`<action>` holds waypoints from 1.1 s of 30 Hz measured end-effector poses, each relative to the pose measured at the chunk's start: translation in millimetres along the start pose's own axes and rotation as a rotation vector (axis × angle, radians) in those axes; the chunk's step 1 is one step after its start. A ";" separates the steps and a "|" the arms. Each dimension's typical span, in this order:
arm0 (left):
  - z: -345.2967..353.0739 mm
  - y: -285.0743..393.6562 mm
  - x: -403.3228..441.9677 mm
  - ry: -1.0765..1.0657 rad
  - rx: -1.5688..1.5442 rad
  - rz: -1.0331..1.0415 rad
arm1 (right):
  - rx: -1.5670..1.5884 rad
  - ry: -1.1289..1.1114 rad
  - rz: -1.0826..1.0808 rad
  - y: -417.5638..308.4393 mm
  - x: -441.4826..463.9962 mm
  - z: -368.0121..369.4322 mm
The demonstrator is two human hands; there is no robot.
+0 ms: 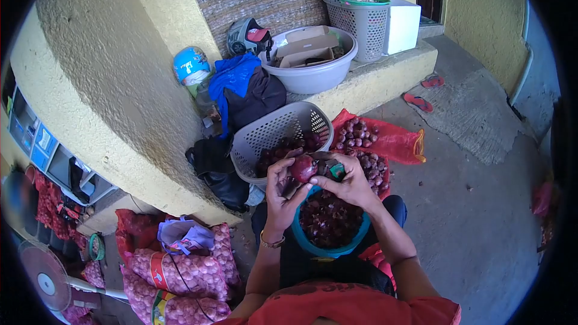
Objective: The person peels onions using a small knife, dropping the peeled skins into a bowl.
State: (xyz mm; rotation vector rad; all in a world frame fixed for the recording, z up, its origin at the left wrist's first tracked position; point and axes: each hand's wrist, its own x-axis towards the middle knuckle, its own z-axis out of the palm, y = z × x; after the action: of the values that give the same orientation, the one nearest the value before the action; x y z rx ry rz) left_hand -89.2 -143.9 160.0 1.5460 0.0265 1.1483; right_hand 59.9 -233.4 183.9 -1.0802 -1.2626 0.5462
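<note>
Lit softly by diffuse daylight, mostly even. Peaks near-white on white box (404, 27). Sinks to dim on black bag (220, 171) & lower-L area. Warps hard, fisheye-style, bowing pillar (108, 78); blacks out in corners. Reads fairly crisp mid-pic on onion (303, 169); blurs twd L/R edges. Tints bluish over floor (457, 229), R side.

Fingers of the right grip (350, 185) cover most of a small dark object with a green patch (337, 171); what it is cannot be told. Those of the left grip (282, 191) hide one side of the round dark-red onion (303, 169). Loose dark-red peelings (331, 219) conceal the bottom of the round teal basin (326, 253). The red cloth shirt (355, 308), its print unreadable, is cut off below. At far right, a pinkish-red bundle (543, 197) is too dim to identify.
</note>
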 end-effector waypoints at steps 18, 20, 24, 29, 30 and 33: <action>-1.5 -4.7 -4.1 0.164 -0.132 -0.131 | 0.126 -0.032 0.178 -3.8 -4.8 -3.2; -2.7 -8.4 -6.3 0.143 -0.092 -0.116 | 0.137 -0.040 0.232 -9.6 -5.9 2.3; 4.2 -4.3 -3.2 0.175 -0.091 -0.121 | 0.179 0.019 0.283 -5.3 -9.1 7.9; 6.3 -2.0 -2.8 0.225 -0.158 -0.202 | 0.010 0.057 0.032 1.4 -10.8 16.7; 7.9 1.8 -2.3 0.225 -0.158 -0.202 | 0.010 0.057 0.032 1.1 -11.7 17.3; 11.6 10.5 -2.2 0.270 -0.409 -0.318 | 0.129 0.102 0.147 3.5 -14.2 16.3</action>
State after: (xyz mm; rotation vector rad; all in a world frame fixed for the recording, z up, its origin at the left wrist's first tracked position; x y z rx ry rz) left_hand -88.4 -157.4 168.2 0.9792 0.1994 1.0233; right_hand 41.5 -238.2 172.9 -1.0837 -1.0510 0.6666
